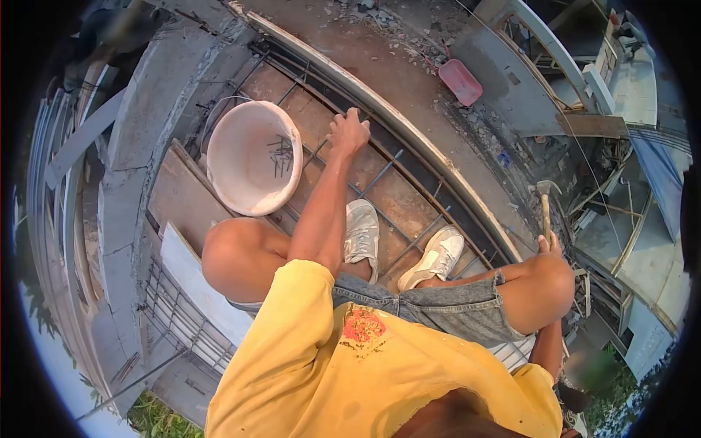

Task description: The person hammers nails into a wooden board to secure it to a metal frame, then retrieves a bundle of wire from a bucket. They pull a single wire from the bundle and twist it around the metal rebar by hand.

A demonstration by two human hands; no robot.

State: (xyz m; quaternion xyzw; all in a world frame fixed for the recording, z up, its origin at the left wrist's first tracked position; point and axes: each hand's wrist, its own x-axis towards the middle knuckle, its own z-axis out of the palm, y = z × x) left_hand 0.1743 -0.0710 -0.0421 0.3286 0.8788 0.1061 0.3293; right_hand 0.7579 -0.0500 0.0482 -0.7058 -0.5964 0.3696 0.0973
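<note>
My left hand (349,133) reaches forward to the long steel bars beside the formwork board (438,160). Its fingers are bent and closed, and what they grip, if anything, is hidden. On the far right, beyond my knee, my right hand (549,245) is closed around the wooden handle of a hammer (545,204), head up. Left of my left forearm sits a pale bucket (237,160) with several dark nails (280,155) inside. A grid of rebar (383,171) runs under my left hand and around my shoes (363,233).
A broken concrete wall (135,204) borders the left side. Past the board lies a lower floor with rubble and a red wheelbarrow tray (461,82). Boards and debris (613,219) are piled at right. A white panel (204,285) lies by my left knee.
</note>
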